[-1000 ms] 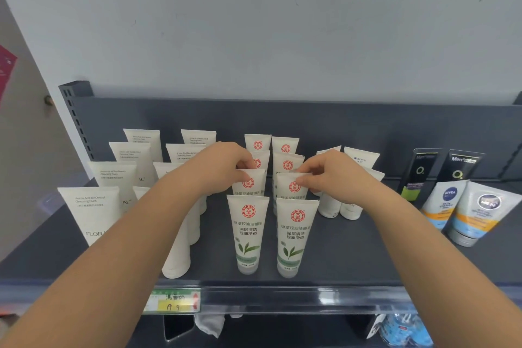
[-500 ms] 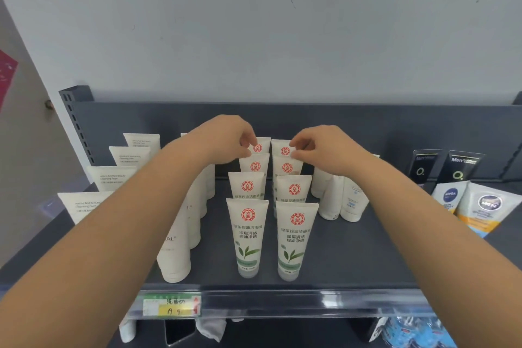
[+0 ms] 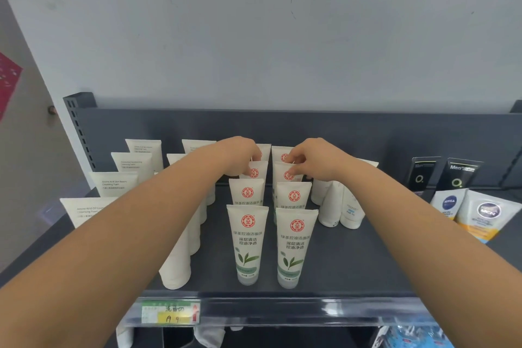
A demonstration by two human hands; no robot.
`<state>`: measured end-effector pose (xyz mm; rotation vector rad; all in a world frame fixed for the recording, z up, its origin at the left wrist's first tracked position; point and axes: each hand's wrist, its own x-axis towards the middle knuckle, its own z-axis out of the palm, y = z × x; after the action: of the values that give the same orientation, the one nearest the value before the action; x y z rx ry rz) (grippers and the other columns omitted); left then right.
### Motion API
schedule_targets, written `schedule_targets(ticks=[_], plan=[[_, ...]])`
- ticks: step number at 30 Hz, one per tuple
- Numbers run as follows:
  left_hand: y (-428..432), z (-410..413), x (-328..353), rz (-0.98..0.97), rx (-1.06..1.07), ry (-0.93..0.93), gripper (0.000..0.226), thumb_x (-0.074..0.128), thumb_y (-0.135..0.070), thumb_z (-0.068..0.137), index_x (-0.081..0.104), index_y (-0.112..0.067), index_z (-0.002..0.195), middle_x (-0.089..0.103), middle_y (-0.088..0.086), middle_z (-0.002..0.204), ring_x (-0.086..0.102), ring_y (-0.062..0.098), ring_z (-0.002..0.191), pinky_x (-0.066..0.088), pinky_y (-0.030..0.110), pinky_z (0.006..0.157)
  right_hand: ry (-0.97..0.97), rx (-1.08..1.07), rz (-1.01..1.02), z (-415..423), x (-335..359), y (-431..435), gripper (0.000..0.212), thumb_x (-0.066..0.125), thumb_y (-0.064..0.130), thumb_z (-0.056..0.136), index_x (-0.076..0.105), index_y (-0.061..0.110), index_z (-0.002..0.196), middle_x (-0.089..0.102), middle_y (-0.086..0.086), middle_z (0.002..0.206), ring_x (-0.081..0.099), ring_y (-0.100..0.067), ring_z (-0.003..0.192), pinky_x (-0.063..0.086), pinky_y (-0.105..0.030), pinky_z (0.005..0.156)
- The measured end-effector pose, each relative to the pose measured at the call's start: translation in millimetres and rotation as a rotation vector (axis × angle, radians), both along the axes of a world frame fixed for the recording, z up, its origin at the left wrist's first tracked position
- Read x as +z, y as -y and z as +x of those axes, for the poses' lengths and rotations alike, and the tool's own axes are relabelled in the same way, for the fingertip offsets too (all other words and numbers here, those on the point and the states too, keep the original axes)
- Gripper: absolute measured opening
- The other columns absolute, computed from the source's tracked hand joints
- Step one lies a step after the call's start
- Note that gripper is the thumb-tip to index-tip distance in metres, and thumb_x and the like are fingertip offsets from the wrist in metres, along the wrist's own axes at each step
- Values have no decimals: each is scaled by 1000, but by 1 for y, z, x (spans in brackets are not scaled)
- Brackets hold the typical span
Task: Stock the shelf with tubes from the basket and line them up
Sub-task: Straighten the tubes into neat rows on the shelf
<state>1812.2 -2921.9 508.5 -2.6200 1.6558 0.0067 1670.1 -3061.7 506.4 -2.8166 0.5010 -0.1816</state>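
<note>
The left hand (image 3: 240, 157) and right hand (image 3: 310, 162) each pinch the crimped top of a white green-tea tube (image 3: 255, 171), third back in twin rows on the dark grey shelf (image 3: 367, 263). Step: alignment. Next, probably square the rear tubes.

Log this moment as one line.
stage: lining up | left hand: pinching third-row green-tea tube | right hand: pinching neighbouring tube
</note>
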Motion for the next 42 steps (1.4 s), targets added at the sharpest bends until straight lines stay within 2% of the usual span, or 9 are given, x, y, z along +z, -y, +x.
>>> schedule_targets(ticks=[6, 15, 21, 23, 26, 28, 31, 36, 42], plan=[[3, 2, 0, -14, -17, -25, 30, 66, -20, 91, 65, -15, 121, 66, 3, 119, 55, 14, 92, 47, 27, 90, -5, 13, 37, -3, 1, 2, 31, 69, 24, 90, 67, 17, 121, 67, 0, 113, 63, -10, 78, 50, -23, 75], [2, 5, 1, 22, -28, -39, 34, 64, -22, 93, 62, -15, 125, 62, 1, 124, 57, 17, 105, 43, 26, 91, -32, 20, 97, 1, 2, 3, 30, 68, 25, 91, 66, 18, 119, 65, 5, 104, 67, -12, 79, 51, -18, 68], [1, 13, 16, 106, -51, -166, 34, 66, -33, 90, 66, -18, 121, 66, -4, 118, 62, 15, 103, 49, 31, 97, -52, 56, 115, 1, 4, 10, 29, 72, 28, 88, 68, 20, 115, 66, 9, 107, 63, -9, 94, 46, -19, 79], [-1, 17, 25, 73, -58, -223, 34, 65, -35, 90, 66, -21, 121, 64, -9, 119, 61, 12, 107, 46, 34, 101, -79, 74, 128, 2, 7, 12, 30, 73, 28, 86, 68, 20, 115, 68, 10, 108, 65, -11, 97, 49, -21, 82], [-1, 27, 34, -16, -37, -301, 29, 58, -38, 95, 69, -21, 116, 68, -10, 111, 66, 8, 96, 47, 32, 96, -124, 113, 150, 2, 12, 15, 30, 70, 35, 87, 69, 22, 114, 70, 10, 108, 66, -9, 97, 53, -26, 86], [2, 35, 35, -94, -17, -271, 25, 55, -33, 97, 68, -21, 115, 68, -8, 109, 66, 9, 93, 48, 31, 94, -8, 82, 162, 5, 15, 19, 27, 62, 40, 92, 69, 24, 113, 68, 11, 108, 63, -5, 94, 50, -26, 86], [13, 45, 29, -148, 5, -166, 29, 59, -25, 95, 63, -19, 123, 64, -3, 122, 60, 16, 109, 45, 32, 99, 201, -56, 157, 17, 12, 29, 24, 57, 34, 96, 66, 22, 115, 67, 6, 114, 60, -8, 94, 46, -25, 85], [34, 50, 16, -68, 16, -89, 42, 66, -22, 91, 55, -16, 132, 61, 2, 127, 58, 20, 113, 45, 31, 96, 3, -86, -4, 45, -4, 37, 40, 65, 24, 93, 57, 18, 132, 60, -1, 131, 58, -18, 114, 46, -29, 93], [54, 52, 4, 49, 4, -43, 37, 65, -21, 92, 59, -16, 128, 62, 3, 125, 59, 20, 111, 48, 33, 97, -58, -55, -63, 63, -8, 38, 35, 62, 23, 94, 60, 16, 129, 63, -3, 126, 55, -15, 97, 44, -27, 81]])
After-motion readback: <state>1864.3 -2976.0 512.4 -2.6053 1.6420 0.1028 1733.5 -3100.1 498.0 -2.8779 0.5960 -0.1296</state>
